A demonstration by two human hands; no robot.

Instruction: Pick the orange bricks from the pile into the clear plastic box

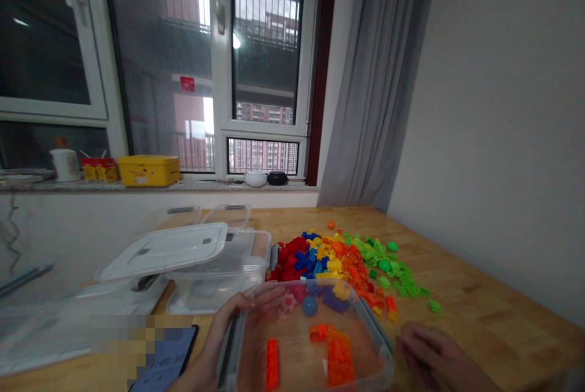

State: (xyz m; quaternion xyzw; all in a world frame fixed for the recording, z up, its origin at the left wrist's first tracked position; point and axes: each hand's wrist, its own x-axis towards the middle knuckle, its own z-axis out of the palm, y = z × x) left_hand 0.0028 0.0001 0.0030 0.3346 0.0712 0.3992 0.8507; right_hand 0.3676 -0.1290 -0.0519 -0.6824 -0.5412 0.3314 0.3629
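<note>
My left hand (223, 325) grips the left side of a clear plastic box (297, 349), its fingers wrapped around the far left corner and showing through the wall. Grey latches run along the box's sides. Several orange building blocks (339, 356) lie inside. A blue round piece (309, 306) and a pinkish flower-shaped piece (287, 305) show through the far wall; whether they are inside or behind is unclear. My right hand (427, 349) is just right of the box, fingers curled together, and what they hold, if anything, is hidden.
Beyond the box spreads a pile of red, blue, yellow, orange and green blocks (336, 258). Clear containers (214, 288) with a white-rimmed lid (169, 250) stand at the left. A phone (167, 355) lies near my left wrist. A yellow box (148, 171) sits on the windowsill.
</note>
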